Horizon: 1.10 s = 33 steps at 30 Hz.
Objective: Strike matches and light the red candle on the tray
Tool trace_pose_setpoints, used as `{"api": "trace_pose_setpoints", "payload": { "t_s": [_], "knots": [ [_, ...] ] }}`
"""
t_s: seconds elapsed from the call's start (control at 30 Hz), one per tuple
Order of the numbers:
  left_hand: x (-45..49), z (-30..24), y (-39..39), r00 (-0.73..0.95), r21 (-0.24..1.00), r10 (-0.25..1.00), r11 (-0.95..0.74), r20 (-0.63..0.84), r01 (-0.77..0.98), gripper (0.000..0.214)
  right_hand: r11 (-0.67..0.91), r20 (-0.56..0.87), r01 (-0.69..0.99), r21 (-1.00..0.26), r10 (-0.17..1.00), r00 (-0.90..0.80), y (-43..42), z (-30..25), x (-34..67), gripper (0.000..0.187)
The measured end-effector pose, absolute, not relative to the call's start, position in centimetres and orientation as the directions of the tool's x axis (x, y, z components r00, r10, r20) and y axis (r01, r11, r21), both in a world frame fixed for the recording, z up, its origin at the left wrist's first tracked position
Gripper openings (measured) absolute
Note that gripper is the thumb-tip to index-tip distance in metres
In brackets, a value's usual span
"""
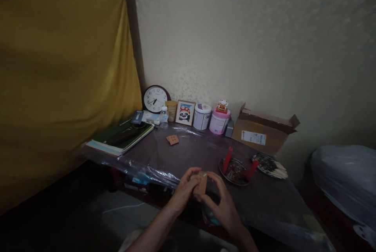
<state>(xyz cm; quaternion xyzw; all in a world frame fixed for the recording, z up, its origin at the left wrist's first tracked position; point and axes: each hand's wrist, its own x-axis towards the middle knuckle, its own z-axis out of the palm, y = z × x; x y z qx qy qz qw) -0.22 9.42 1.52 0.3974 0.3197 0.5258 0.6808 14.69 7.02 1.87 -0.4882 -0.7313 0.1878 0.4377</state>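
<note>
My left hand (187, 186) grips a small tan rectangular piece (202, 183), thumb across its face. It looks like cardboard and has a pale mark near its top. My right hand (219, 195) curves around the same piece from the right, with index finger and thumb at its edges. Both hands are just over the table's front edge. Farther back on the table lie small tan squares (172, 139) with dark dots, partly overlapping. Right of my hands is a round metal tray (235, 182) with two red candles (227, 160) and dark bits in it.
A plate of dark and pale sticks (270, 166) lies near an open cardboard box (258, 126). Along the wall stand a clock (155, 98), a panda picture (185, 113) and tins (202, 117). Books (123, 138) lie at left. Clear plastic (147, 171) covers the table.
</note>
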Motion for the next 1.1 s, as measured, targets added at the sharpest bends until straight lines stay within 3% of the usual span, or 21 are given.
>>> {"api": "trace_pose_setpoints", "payload": {
  "t_s": [0.3, 0.63, 0.93, 1.1],
  "knots": [
    [0.0, 1.1, 9.4, 0.265, 0.867, 0.964, 0.116, 0.020, -0.485, 0.016, 0.466, 0.506, 0.594, -0.656, 0.855, -0.111, 7.0, 1.9, 15.0, 0.035],
    [-0.7, 2.2, 9.1, 0.353, 0.897, 0.922, 0.013, 0.160, -0.441, 0.042, 0.477, 0.570, 0.613, -0.629, 0.820, -0.053, 8.0, 1.3, 16.8, 0.032],
    [-0.8, 1.9, 9.4, 0.385, 0.888, 0.886, -0.063, 0.260, -0.455, 0.042, 0.492, 0.564, 0.582, -0.648, 0.823, -0.068, 7.7, 1.6, 16.7, 0.032],
    [-0.9, 2.3, 9.1, 0.369, 0.895, 0.903, -0.038, 0.221, -0.444, 0.040, 0.444, 0.491, 0.485, -0.753, 0.871, -0.034, 7.8, 1.6, 16.6, 0.032]
  ]
}}
